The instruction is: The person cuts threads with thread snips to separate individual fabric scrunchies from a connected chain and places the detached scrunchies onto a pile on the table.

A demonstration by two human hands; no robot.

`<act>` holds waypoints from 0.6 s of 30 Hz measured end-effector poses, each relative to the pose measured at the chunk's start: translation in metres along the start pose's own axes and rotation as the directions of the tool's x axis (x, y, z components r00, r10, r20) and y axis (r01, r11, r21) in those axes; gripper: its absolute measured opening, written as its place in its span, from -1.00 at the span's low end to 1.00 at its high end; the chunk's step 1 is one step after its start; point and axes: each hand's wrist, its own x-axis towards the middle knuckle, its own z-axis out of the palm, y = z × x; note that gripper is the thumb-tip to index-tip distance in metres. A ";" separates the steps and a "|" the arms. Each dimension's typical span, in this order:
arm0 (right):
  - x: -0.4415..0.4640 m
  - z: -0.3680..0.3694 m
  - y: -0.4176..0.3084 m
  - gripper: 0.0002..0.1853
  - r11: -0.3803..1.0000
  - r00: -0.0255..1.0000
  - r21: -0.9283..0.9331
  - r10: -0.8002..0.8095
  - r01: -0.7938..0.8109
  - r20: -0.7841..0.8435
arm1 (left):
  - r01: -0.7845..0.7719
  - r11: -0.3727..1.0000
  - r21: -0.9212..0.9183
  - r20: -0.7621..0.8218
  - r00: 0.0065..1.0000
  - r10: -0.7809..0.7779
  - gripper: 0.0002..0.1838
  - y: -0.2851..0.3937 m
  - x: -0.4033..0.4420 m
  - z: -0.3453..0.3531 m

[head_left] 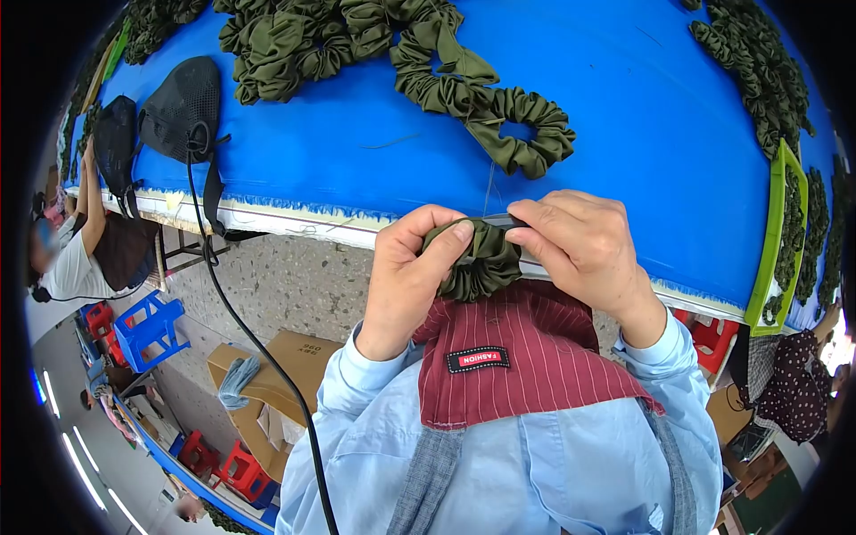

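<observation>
My left hand (412,267) pinches a dark olive-green scrunchie (481,263) between thumb and fingers, just off the table's near edge. Closed around small thread snips (501,221), my right hand (580,245) holds their grey metal tips against the top of the scrunchie. Most of the snips is hidden by my fingers. A thin thread rises from there toward another scrunchie (553,134) lying on the blue table (642,116). That one is at the end of a joined chain leading back to a heap of scrunchies (285,45).
Black mesh bags (183,107) sit at the table's left, with a black cable (259,343) running down past my side. A green-framed basket (771,259) and more scrunchies (749,71) are at right. Below left are a cardboard box (294,357) and blue stool (152,330). Other people sit nearby.
</observation>
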 end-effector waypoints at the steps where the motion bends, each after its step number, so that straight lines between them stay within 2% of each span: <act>1: -0.001 0.001 0.000 -0.85 0.999 0.999 0.034 0.037 -0.037 0.003 | -0.004 1.000 -0.004 0.002 1.000 0.004 -0.90 0.000 0.000 0.000; 4: -0.002 0.002 0.001 -0.87 0.989 0.994 0.103 0.106 -0.107 0.012 | -0.013 1.000 -0.012 0.005 1.000 0.013 -0.90 0.001 0.000 0.000; 5: -0.002 0.001 0.002 -0.88 0.929 0.966 0.265 0.246 -0.257 0.075 | -0.026 1.000 -0.002 0.002 1.000 0.026 -0.91 0.002 0.000 0.000; 6: -0.002 -0.002 0.003 -0.88 0.822 0.917 0.407 0.366 -0.399 0.160 | -0.039 0.999 0.007 -0.001 0.999 0.039 -0.91 0.002 -0.001 0.000; 8: -0.002 -0.005 0.003 -0.88 0.484 0.761 0.604 0.530 -0.633 0.373 | -0.062 0.998 0.028 -0.002 0.998 0.062 -0.92 0.003 -0.001 0.001; 9: -0.002 -0.006 0.003 -0.88 0.483 0.761 0.605 0.531 -0.633 0.371 | -0.061 0.998 0.029 0.000 0.998 0.061 -0.92 0.003 -0.001 0.001; 13: 0.004 -0.008 0.008 -0.84 0.362 0.711 0.619 0.460 -0.697 0.532 | -0.079 0.995 0.063 0.001 0.997 0.079 -0.93 0.002 -0.002 0.001; 18: 0.004 -0.003 0.011 -0.84 0.370 0.747 0.652 0.401 -0.662 0.531 | -0.068 0.994 0.090 0.018 0.998 0.066 -0.93 0.003 -0.002 0.001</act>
